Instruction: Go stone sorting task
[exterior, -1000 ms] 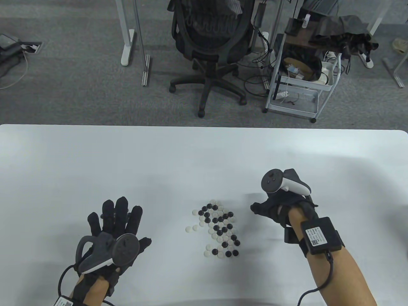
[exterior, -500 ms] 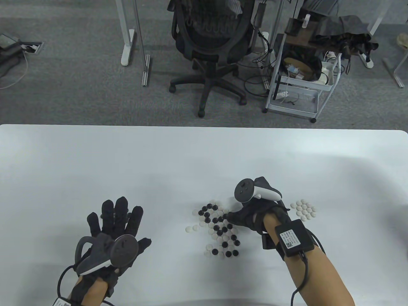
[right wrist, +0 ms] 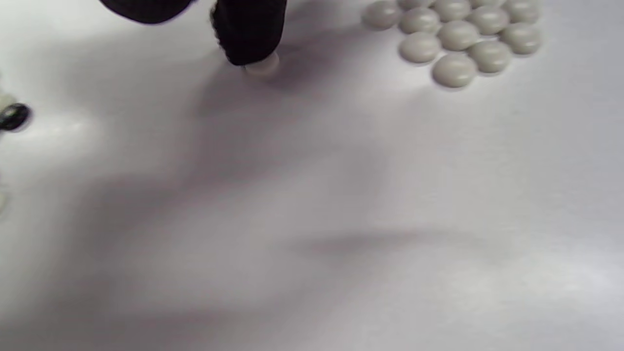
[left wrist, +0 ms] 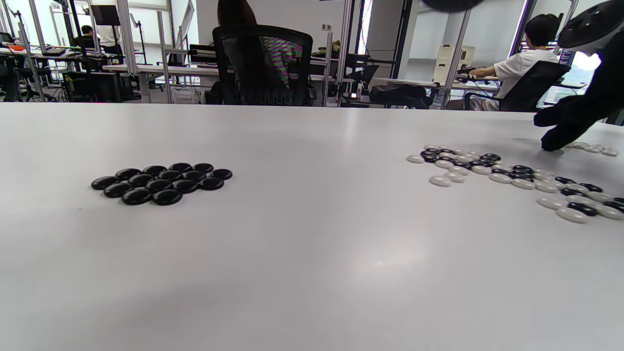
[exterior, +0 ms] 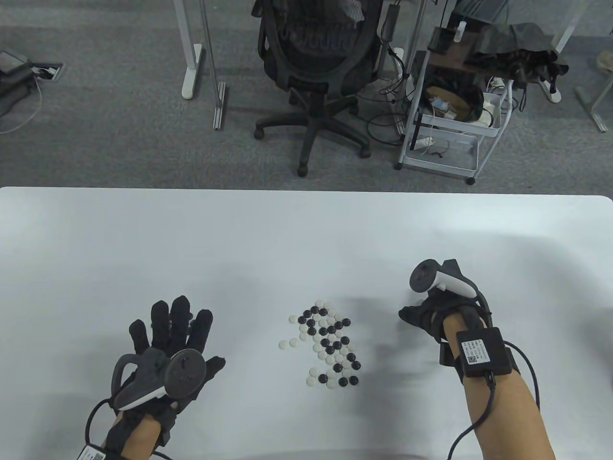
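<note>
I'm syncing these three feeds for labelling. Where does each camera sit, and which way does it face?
Table view: overhead, looking down at the table; shows left hand, right hand, mixed stones.
Left wrist view: low above the table, facing across it; black stone pile, right hand only.
Right wrist view: close above the table; a fingertip on a white stone, white stone pile.
Shared: mixed stones, right hand.

Mixed black-white stones (exterior: 328,346) mid-table; left hand (exterior: 167,354) flat, fingers spread; right hand (exterior: 426,316) curled, right of pile.
</note>
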A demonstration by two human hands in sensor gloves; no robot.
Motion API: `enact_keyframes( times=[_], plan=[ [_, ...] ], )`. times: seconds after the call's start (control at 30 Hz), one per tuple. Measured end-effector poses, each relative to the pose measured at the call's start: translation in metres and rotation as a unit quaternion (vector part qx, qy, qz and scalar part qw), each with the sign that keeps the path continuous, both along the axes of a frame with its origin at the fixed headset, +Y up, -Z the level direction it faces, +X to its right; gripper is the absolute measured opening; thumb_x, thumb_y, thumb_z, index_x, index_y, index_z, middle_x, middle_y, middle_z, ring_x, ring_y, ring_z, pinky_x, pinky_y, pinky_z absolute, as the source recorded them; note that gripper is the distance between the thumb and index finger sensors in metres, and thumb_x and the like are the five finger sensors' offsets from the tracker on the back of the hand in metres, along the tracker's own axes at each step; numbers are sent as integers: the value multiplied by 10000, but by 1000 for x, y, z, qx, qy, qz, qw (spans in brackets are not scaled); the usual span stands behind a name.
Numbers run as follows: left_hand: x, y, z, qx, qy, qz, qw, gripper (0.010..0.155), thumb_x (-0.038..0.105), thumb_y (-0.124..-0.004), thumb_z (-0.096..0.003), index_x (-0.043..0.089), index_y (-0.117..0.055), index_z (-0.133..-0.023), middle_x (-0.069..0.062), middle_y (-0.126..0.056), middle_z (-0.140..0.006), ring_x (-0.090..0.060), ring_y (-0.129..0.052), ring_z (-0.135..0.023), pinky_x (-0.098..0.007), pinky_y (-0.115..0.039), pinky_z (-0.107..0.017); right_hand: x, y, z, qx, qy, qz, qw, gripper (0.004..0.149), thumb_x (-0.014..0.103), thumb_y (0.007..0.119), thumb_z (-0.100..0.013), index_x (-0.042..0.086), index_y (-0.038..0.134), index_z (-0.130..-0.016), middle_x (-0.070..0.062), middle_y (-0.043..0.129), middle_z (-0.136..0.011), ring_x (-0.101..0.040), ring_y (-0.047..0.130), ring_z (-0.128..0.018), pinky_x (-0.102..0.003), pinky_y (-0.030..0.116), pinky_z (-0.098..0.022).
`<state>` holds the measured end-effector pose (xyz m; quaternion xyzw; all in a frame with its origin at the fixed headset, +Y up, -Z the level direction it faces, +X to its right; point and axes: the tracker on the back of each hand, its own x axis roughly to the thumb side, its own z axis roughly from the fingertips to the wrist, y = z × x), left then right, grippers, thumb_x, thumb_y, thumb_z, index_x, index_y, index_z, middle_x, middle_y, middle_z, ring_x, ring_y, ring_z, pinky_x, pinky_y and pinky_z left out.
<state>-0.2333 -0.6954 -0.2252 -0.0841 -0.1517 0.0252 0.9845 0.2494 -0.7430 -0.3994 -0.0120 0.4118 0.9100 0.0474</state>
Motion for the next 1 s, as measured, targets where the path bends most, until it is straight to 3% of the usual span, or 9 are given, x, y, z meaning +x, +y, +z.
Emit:
enact_keyframes(
  times=[0.5,0.63,0.8,1.0],
  plan=[
    [0,0,-2,-7,6,-3,1000,782,530,-440,-620,102,-124,-1194,-381,108,-1146,-642,128,-930,-859,-28,-544,28,9,5,35,-18,66,997,630,507,493,-551,219,605,-1099,-236,-11,-1104,-548,-129,-882,-816,35,-546],
    [-1,0,-2,-6,6,-3,1000,782,531,-441,-620,102,-128,-1194,-381,106,-1147,-641,127,-931,-858,-28,-545,13,24,8,50,8,41,998,625,505,501,-553,213,632,-1090,-240,9,-1112,-548,-125,-884,-815,39,-547],
    [0,0,-2,-9,6,-6,1000,782,531,-442,-620,102,-127,-1194,-380,107,-1147,-641,128,-930,-859,-28,-544,-27,39,23,24,86,-43,995,609,505,510,-559,215,672,-1069,-245,42,-1119,-556,-92,-892,-818,62,-545],
    [0,-1,-2,-9,5,-6,1000,782,531,-442,-620,102,-129,-1195,-381,107,-1147,-641,127,-931,-859,-27,-544,-72,33,44,-7,173,-87,981,612,519,515,-557,235,606,-1091,-254,26,-1114,-564,-84,-892,-825,80,-546]
  ],
)
